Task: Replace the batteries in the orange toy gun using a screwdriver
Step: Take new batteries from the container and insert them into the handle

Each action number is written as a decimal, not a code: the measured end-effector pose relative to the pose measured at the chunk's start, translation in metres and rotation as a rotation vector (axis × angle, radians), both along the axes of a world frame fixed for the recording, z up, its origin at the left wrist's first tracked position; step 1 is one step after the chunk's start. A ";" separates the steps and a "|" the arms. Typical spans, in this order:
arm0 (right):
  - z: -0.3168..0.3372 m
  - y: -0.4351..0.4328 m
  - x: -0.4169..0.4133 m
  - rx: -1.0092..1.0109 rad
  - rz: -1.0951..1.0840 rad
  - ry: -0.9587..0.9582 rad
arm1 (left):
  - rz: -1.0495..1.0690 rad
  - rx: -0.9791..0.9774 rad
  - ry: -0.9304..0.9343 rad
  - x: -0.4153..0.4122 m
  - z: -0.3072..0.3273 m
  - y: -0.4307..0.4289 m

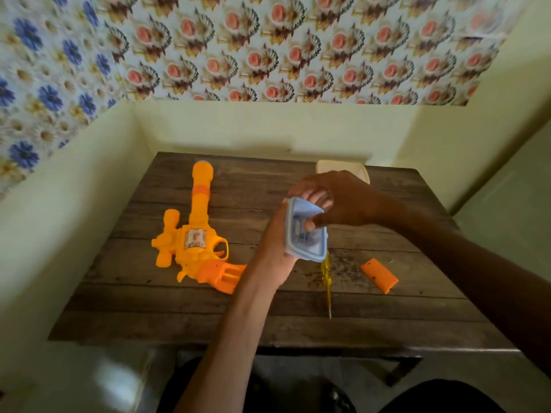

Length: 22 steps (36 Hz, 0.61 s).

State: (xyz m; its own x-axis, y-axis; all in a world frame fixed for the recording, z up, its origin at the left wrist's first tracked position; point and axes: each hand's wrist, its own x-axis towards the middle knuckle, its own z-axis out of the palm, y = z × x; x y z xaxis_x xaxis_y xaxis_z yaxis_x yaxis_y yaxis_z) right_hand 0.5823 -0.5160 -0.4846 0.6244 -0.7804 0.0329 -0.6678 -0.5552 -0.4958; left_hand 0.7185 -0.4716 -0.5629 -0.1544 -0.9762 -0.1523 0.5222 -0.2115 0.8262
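Left hand [275,239] gripped tilted box [307,259] above table [149,317] centre | right hand [340,201]: thumb inside box, fingers curled, hold unclear | gun [190,242] lay toward left edge | screwdriver [326,275], cover [379,275] toward right edge

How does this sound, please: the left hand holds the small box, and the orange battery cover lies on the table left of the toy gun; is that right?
Not quite: the head view shows the battery cover lying on the table right of the toy gun. The left hand does hold the small box.
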 end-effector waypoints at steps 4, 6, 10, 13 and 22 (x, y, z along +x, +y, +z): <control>0.003 -0.014 0.013 -0.015 0.062 0.037 | -0.056 -0.078 0.100 0.005 -0.002 -0.002; 0.002 -0.015 0.018 -0.063 0.059 0.011 | -0.046 -0.092 0.143 0.009 -0.011 -0.006; 0.002 -0.015 0.022 -0.099 0.041 0.027 | -0.088 -0.052 0.197 0.009 -0.009 -0.004; 0.001 -0.012 0.022 -0.132 0.041 0.024 | -0.139 -0.039 0.256 0.009 -0.009 -0.005; 0.002 0.000 0.021 -0.191 -0.006 -0.048 | -0.117 -0.032 0.223 0.014 -0.018 -0.012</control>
